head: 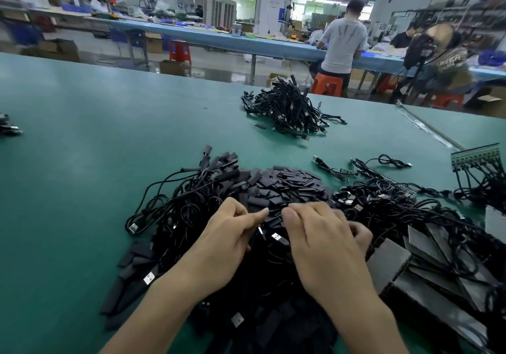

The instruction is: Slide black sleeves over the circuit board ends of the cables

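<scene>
A heap of flat black sleeves (287, 186) lies mid-table, ringed by tangled black cables (178, 211) with silver USB plugs. My left hand (227, 241) hovers at the heap's near edge. Its fingers are curled and its thumb points right; what it holds is hidden. My right hand (325, 241) lies just to the right, with bent fingertips dug into the sleeves. Whether it pinches one is unclear. A USB plug (277, 236) shows between the two hands. More cables (397, 205) with bare ends spread to the right.
A second pile of cables (290, 110) sits farther back on the green table (82, 162). Grey panels of circuit boards (427, 268) lie at the right, and a green board strip (476, 156) beyond them. People sit on orange stools at a far bench.
</scene>
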### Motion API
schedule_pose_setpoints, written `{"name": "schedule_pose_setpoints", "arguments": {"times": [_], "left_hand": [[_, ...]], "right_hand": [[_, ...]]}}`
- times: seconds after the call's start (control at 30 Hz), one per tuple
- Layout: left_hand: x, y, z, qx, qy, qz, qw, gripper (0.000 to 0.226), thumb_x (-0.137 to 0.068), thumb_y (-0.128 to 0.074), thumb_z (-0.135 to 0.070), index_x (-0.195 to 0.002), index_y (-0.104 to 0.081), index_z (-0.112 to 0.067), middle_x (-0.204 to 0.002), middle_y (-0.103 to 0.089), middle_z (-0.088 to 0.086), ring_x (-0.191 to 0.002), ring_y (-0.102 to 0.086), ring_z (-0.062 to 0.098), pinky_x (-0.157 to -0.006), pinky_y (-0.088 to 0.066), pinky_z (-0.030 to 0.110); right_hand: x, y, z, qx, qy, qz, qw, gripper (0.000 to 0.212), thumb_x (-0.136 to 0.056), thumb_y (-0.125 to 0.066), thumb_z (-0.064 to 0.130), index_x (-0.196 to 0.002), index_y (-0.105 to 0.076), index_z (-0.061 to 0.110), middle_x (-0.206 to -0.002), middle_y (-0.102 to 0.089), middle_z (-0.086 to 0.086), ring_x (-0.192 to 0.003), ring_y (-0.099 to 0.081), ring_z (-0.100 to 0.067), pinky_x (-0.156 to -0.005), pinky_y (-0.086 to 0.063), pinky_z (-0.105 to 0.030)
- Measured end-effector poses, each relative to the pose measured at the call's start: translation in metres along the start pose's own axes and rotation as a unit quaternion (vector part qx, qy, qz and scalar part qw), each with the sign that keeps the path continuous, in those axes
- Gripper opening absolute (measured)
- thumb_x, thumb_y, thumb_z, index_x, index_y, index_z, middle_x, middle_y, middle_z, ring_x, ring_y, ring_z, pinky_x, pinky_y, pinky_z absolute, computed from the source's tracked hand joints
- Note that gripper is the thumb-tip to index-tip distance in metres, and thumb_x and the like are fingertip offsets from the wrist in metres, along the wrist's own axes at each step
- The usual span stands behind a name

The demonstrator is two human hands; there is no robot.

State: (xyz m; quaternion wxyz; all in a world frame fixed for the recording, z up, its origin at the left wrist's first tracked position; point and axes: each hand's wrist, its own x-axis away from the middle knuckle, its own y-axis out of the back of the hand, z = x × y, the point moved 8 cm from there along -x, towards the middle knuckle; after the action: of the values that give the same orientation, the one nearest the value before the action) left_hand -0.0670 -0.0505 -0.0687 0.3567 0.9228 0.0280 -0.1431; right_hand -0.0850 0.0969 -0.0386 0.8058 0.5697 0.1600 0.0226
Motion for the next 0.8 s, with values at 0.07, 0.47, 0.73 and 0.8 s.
{"name": "schedule_pose_setpoints", "arguments": {"times": [0.07, 0.47, 0.73, 0.8], "left_hand": [[0.001, 0.003, 0.004, 0.012, 0.012, -0.029, 0.999, 0.048, -0.097, -0.061, -0.011, -0.141, -0.054, -0.029, -0.093, -0.054, -0.012, -0.093, -0.054, 0.000, -0.086, -0.047, 0.014], [0.007, 0.017, 0.018, 0.175, 0.092, -0.142, 0.970, 0.023, -0.079, -0.082, -0.011, -0.082, -0.076, -0.033, -0.075, -0.074, -0.010, -0.067, -0.072, 0.010, -0.058, -0.058, 0.020], [0.008, 0.006, 0.018, 0.191, 0.091, -0.120, 0.970, 0.027, -0.088, -0.076, -0.013, -0.101, -0.068, -0.035, -0.081, -0.072, -0.011, -0.062, -0.071, 0.011, -0.057, -0.056, 0.020], [0.008, 0.005, 0.018, 0.199, 0.091, -0.120, 0.968, 0.024, -0.087, -0.076, -0.012, -0.097, -0.069, -0.033, -0.079, -0.073, -0.007, -0.061, -0.072, 0.013, -0.055, -0.056, 0.022]], "right_hand": [[-0.009, -0.005, 0.009, 0.015, 0.035, -0.014, 0.999, 0.034, -0.103, -0.032, 0.035, -0.126, -0.057, 0.037, -0.125, -0.056, 0.017, -0.117, -0.048, -0.011, -0.095, -0.029, -0.035], [-0.030, -0.034, -0.012, 0.048, 0.002, 0.057, 0.997, 0.023, -0.094, -0.053, 0.030, -0.107, -0.071, 0.031, -0.110, -0.068, 0.007, -0.106, -0.060, -0.020, -0.091, -0.046, -0.036], [-0.006, 0.000, -0.026, -0.270, 0.058, -0.180, 0.944, 0.015, -0.087, -0.074, 0.020, -0.098, -0.077, 0.030, -0.086, -0.066, 0.018, -0.087, -0.062, -0.004, -0.078, -0.049, -0.019], [-0.003, 0.002, -0.029, -0.364, 0.050, -0.172, 0.914, 0.020, -0.087, -0.073, 0.015, -0.092, -0.072, 0.035, -0.080, -0.069, 0.017, -0.079, -0.067, -0.003, -0.069, -0.047, -0.009]]}}
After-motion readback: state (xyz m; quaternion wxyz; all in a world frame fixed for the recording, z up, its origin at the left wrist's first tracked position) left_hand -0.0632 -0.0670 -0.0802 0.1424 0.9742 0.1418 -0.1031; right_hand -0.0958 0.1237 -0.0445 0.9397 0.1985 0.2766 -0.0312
